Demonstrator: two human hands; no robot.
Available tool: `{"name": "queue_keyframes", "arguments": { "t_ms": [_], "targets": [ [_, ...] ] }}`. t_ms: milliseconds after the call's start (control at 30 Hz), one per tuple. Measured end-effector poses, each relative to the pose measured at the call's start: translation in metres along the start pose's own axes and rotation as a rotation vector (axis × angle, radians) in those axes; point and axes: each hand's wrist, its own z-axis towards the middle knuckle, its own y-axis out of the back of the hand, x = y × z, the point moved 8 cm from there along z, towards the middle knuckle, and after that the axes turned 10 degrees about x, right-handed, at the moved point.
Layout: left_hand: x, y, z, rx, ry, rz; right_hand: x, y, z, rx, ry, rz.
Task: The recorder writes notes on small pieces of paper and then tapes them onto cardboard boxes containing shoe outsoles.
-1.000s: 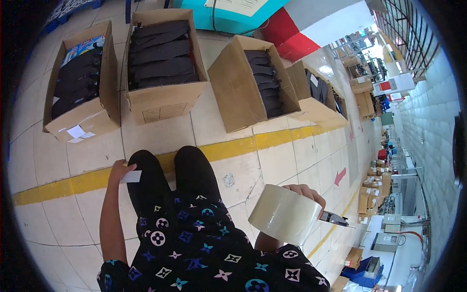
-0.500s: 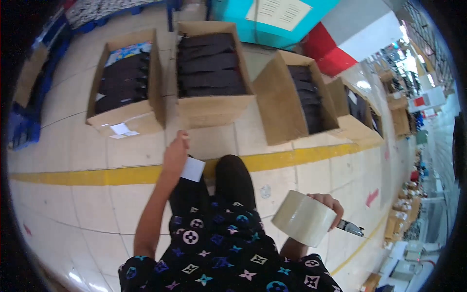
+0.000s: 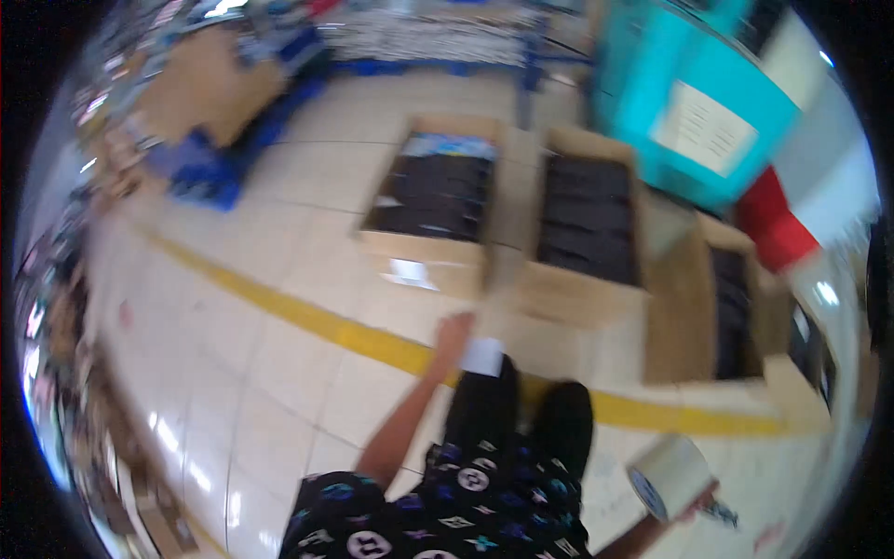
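Observation:
My left hand (image 3: 454, 334) is blurred, its fingers curled. A white slip of paper (image 3: 482, 357) sticks out on its right side, over my knee, and seems held in it. Beyond that hand stands an open carton (image 3: 424, 270) of dark packed pieces, with a white label on its near side. My right hand (image 3: 697, 503), low on the right, is closed on a wide roll of clear tape (image 3: 672, 473). A small metal-ended tool (image 3: 721, 512) juts out past its fingers; its kind is too blurred to tell.
Another open carton (image 3: 582, 303) of dark pieces stands to the right, then a third carton (image 3: 680, 317) with raised flaps. A turquoise cabinet (image 3: 643, 112) rises behind them. Blue pallets (image 3: 209, 177) with cardboard lie at the far left. A yellow line (image 3: 326, 321) crosses the tiled floor.
The view has swung to the left, so the cartons and cabinet sit further right and lower in the picture. Both hands keep what they held; the tape roll is tilted differently.

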Motion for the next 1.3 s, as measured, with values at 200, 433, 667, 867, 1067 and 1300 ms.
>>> {"name": "queue_keyframes", "arguments": {
  "t_ms": [200, 433, 667, 867, 1067, 1300],
  "targets": [
    [-0.023, -0.033, -0.008, 0.129, 0.233, -0.74, -0.12, -0.213, 0.018, 0.298, -0.103, 0.469],
    [0.022, 0.012, -0.089, 0.013, 0.408, -0.331, -0.128, -0.304, 0.008, 0.469, -0.184, 0.654],
    [0.029, 0.007, -0.099, 0.147, 0.533, -0.129, -0.127, -0.301, 0.02, 0.452, -0.225, 0.63],
    [0.104, 0.007, -0.163, 0.182, 0.385, 0.526, -0.068, -0.067, 0.005, 0.132, -0.291, 0.198],
    [-0.052, 0.078, -0.086, 0.401, 0.324, 0.395, 0.076, -0.105, 0.041, 0.689, 0.018, 0.64],
    [-0.202, 0.107, -0.049, 0.431, -0.019, 0.426, 0.103, -0.101, 0.037, 0.738, 0.108, 0.642]
  ]
}}
